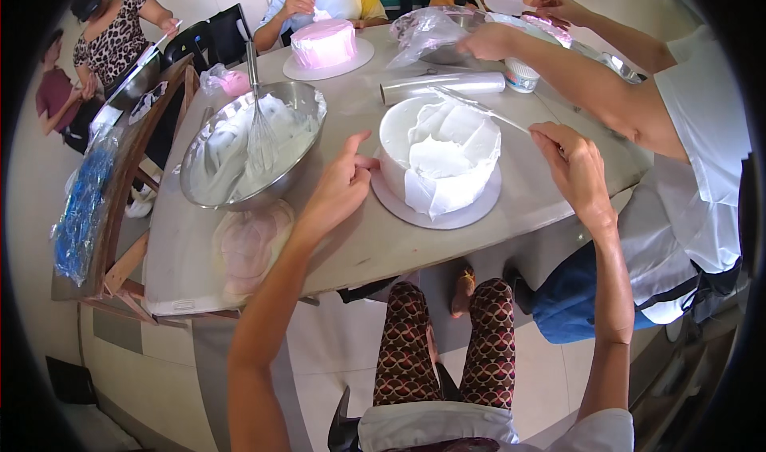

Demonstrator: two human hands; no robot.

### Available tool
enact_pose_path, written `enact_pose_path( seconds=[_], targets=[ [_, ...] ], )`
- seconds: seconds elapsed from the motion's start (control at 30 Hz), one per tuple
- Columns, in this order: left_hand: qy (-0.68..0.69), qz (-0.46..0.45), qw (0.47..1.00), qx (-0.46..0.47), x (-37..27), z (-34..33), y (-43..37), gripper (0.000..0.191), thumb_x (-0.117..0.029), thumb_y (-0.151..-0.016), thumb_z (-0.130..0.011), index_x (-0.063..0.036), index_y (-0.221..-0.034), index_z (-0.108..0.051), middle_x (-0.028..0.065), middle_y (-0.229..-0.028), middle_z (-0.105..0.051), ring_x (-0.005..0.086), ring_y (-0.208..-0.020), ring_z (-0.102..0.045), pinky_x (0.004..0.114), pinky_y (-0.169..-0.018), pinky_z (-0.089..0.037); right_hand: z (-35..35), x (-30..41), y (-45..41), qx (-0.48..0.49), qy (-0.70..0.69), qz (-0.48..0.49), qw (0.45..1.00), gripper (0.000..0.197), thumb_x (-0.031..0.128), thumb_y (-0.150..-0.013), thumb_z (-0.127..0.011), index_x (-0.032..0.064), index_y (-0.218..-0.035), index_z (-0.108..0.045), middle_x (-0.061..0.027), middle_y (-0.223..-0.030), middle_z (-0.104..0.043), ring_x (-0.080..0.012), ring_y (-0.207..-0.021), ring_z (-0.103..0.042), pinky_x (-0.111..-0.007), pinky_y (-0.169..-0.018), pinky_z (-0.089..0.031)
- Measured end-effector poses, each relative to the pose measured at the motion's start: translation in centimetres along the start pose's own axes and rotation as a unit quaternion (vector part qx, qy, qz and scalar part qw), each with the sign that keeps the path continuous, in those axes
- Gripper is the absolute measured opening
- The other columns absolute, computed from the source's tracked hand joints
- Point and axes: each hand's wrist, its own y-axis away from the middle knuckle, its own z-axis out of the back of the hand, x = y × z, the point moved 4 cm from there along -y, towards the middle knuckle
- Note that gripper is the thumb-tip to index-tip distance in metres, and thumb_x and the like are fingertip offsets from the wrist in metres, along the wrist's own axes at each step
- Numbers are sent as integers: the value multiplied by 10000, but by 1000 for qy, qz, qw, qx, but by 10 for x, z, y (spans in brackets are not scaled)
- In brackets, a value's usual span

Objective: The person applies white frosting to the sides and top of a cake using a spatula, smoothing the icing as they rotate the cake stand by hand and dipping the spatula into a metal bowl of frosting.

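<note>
A round cake form (440, 159) coated with white frosting stands on a round white board (443, 215) in front of me. With my right hand (568, 165) I hold a spatula (479, 106) by its end, its blade lying against the far upper edge of the cake. My left hand (341, 183) holds nothing; a finger reaches to the left side of the cake and the board, the index finger pointing away. Left of it, a steel mixing bowl (272, 193) holds white frosting (224, 153) and a standing wire whisk (257, 117).
Behind the cake lies a clear film roll (443, 87), beside a white tub (522, 75). A co-worker's arm (556, 75) reaches in from the right. Across the table (335, 260) another person works on a pink cake (323, 44). A bag with pink contents (233, 83) lies behind the bowl.
</note>
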Motion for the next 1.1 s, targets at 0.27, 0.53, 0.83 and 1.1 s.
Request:
enact_pose_path(
  seconds=[0.27,0.53,0.83,1.1],
  targets=[
    [-6,-13,1000,-6,-2,-1,1,557,27,-826,-401,-64,-1373,-347,172,-1057,-655,228,-970,-604,322,-878,-441,5,33,-8,44,53,74,995,149,161,-882,-584,54,-948,-664,-142,-867,-653,-355,-789,-611,-406,-693,-470],
    [-55,-35,998,-26,-4,3,6,555,19,-830,-414,-59,-1375,-346,190,-1051,-643,206,-844,-597,320,-784,-455,51,72,-1,163,-125,151,967,144,106,-885,-612,-30,-924,-639,-79,-700,-573,-191,-618,-536,-320,-575,-409],
    [-192,-230,900,-316,-69,80,138,373,36,-836,-524,3,-1207,-543,178,-1201,-576,289,-1119,-539,428,-930,-409,10,128,-69,120,-141,229,956,101,49,-896,-556,-27,-919,-619,-54,-620,-494,-141,-580,-465,-288,-546,-372],
    [191,127,906,-357,65,237,111,521,-193,-882,-548,-19,-1356,-422,94,-1344,-473,212,-1178,-480,350,-965,-380,-110,220,-100,153,-84,287,942,226,56,-807,-547,48,-994,-674,-175,-805,-665,-328,-771,-653,-419,-695,-501]
  ],
)
